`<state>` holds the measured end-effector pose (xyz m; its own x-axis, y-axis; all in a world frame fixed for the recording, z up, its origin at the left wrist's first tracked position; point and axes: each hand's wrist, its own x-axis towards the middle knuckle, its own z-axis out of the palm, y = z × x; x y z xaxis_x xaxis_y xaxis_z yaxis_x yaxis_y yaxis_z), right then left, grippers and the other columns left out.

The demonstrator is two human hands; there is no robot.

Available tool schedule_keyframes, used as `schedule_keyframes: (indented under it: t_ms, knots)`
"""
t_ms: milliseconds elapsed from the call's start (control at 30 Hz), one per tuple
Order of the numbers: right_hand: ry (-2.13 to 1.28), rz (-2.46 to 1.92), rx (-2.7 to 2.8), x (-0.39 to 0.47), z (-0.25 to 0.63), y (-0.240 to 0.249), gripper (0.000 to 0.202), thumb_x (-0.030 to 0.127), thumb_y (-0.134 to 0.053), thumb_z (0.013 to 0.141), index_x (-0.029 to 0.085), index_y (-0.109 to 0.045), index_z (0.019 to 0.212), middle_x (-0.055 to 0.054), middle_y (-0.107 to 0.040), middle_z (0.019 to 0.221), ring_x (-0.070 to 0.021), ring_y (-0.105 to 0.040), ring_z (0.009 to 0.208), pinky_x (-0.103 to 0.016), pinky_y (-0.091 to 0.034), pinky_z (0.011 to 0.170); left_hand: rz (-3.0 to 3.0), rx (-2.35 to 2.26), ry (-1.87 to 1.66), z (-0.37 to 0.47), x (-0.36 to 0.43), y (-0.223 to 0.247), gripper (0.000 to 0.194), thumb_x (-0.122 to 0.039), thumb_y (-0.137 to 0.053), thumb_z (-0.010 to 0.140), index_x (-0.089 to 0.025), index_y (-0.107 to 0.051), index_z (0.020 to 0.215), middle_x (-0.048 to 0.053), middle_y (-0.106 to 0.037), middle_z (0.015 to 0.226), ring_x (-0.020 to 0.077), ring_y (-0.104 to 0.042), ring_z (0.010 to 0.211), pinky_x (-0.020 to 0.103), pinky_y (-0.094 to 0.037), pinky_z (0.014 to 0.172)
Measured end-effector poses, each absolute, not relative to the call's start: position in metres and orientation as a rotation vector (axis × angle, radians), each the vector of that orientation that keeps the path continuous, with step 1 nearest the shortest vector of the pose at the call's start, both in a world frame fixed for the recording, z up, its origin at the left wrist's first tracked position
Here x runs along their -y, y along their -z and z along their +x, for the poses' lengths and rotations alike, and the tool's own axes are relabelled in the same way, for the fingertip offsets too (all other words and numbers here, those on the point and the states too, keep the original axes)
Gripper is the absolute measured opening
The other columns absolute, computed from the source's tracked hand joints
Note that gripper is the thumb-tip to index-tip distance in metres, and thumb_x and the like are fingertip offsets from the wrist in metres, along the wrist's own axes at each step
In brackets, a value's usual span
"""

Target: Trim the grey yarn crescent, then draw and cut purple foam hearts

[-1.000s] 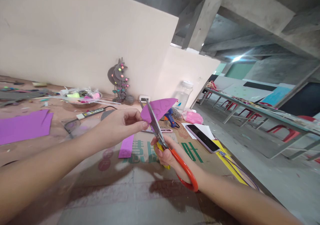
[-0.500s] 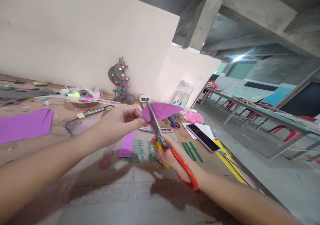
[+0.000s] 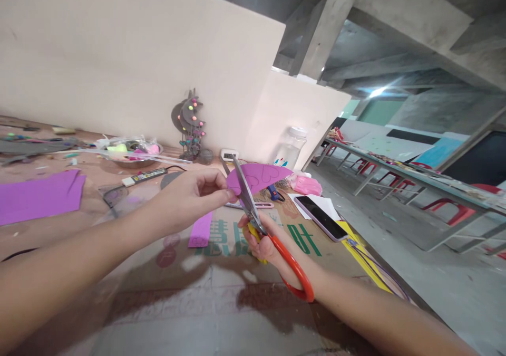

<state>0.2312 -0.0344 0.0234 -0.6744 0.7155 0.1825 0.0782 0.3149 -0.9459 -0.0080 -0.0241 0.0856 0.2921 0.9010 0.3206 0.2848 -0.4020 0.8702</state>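
Between thumb and fingers, my left hand (image 3: 203, 191) pinches the lower left edge of a purple foam sheet (image 3: 272, 175) with heart outlines drawn on it. My right hand (image 3: 272, 240) is wrapped round the scissors (image 3: 292, 263), which have red and yellow handles. Their blades point up and away, and one lies across the face of the purple piece near my left fingertips. Below my hands a narrow purple strip (image 3: 201, 230) rests on the printed cardboard (image 3: 221, 287). The fingers inside the scissor loops are partly hidden.
A larger purple sheet (image 3: 41, 198) lies at the left. Behind it stands a bowl (image 3: 136, 161) of coloured bits. A grey moon-shaped ornament (image 3: 191, 126) leans by the board. To the right are a clear jar (image 3: 291, 147), a phone (image 3: 321, 218) and a pink-handled cutter (image 3: 264, 205).
The purple piece and my left hand have shifted very slightly to the right. The scissors stay almost in place, still across the piece.
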Motion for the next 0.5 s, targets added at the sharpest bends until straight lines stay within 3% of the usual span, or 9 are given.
schedule_keyframes:
  t_ms: [200,500]
  knots:
    - [-1.367,-0.715,2.009,0.0339,0.2319,-0.0248,0.061,0.075,-0.05,0.094,0.021,-0.049,0.123,0.0,-0.039,0.088,-0.013,-0.033,0.069,-0.026,-0.032,0.058,1.807,-1.068,-1.16,-0.0065,0.0234,-0.0889,0.026,-0.044,-0.063,0.077,-0.021,-0.058,0.067,0.0,-0.061,0.073,0.0171,-0.059,0.074,0.029,-0.045,0.07]
    - [-1.329,-0.732,2.028,0.0346,0.2314,-0.0272,0.06,0.075,-0.048,0.095,0.021,-0.049,0.121,0.0,-0.039,0.088,-0.0136,-0.032,0.069,-0.026,-0.032,0.059,1.827,-1.069,-1.117,-0.0074,0.0259,-0.084,0.024,-0.043,-0.062,0.081,-0.02,-0.065,0.075,0.002,-0.07,0.081,0.0203,-0.065,0.082,0.031,-0.049,0.075]
